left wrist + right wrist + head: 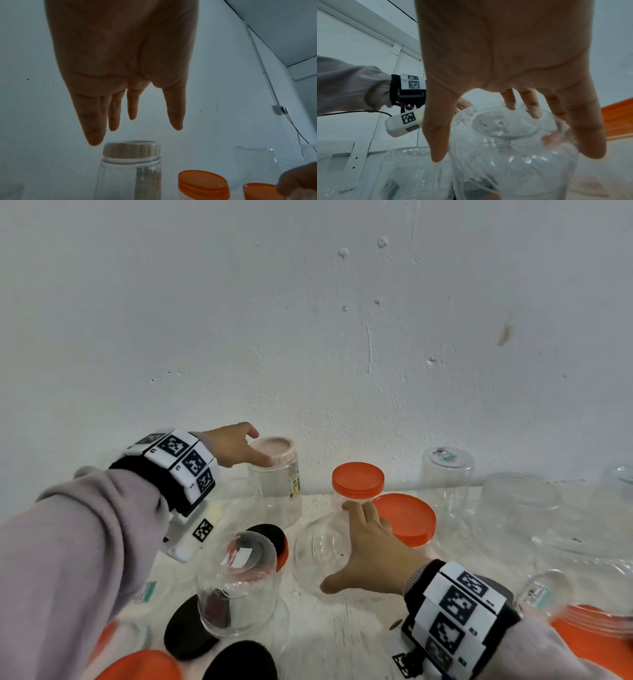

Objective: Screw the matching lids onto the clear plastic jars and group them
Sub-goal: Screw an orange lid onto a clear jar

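Observation:
A clear jar with a pale pink lid [272, 448] stands near the wall. My left hand [262, 448] hovers just over it; in the left wrist view the left hand [137, 129] hangs with straight fingers [95, 139] above the ribbed lid [132, 150], holding nothing. My right hand [337, 546] is spread over an upside-down clear jar [313, 546] in the middle. In the right wrist view the right hand [488, 132] has fingertips [511, 106] on the jar's base [513, 155] and the thumb beside its wall. Two orange-lidded jars [358, 481] [407, 518] stand just beyond.
An upside-down labelled jar [236, 583] stands near my left forearm. Black lids [186, 631] [239, 659] and an orange lid [140, 666] lie at the front. Lidless clear jars [447, 474] [520, 498] crowd the back right. A large orange lid [589, 635] lies front right. The wall [342, 337] is close behind.

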A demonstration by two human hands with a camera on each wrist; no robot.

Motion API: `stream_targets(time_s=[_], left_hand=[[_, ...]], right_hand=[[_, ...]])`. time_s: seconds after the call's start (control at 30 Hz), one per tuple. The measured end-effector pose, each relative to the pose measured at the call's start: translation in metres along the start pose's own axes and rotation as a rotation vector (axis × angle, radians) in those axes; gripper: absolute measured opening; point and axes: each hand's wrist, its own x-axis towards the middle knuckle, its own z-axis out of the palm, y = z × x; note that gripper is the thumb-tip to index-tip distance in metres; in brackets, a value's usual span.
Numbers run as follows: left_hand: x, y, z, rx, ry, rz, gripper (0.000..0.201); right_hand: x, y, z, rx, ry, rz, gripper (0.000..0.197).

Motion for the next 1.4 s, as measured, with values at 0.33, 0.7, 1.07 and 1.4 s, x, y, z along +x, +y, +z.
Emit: stream_targets(time_s=[0.33,0.7,1.07,1.4], left_hand=[[-0.092,0.005,0.012,-0.110,0.142,0.135,0.041],[-0.170,-0.031,0.043,-0.310,0.381,0.038,0.016],[-0.210,-0.103,0.108,0.300,-0.027,-0.398,0.078],[-0.226,-0.117,0.143,0.264,-0.043,-0.581,0.107]], right_hand=[[-0.034,0.022,0.001,0.211,-0.002,-0.027,0.105],[-0.051,0.037,0.008,0.387,0.017,0.011,0.100],[-0.056,0.043,0.024,0.437,-0.088,0.071,0.095],[-0.068,0.050,0.035,0.588,-0.299,0.041,0.108]])
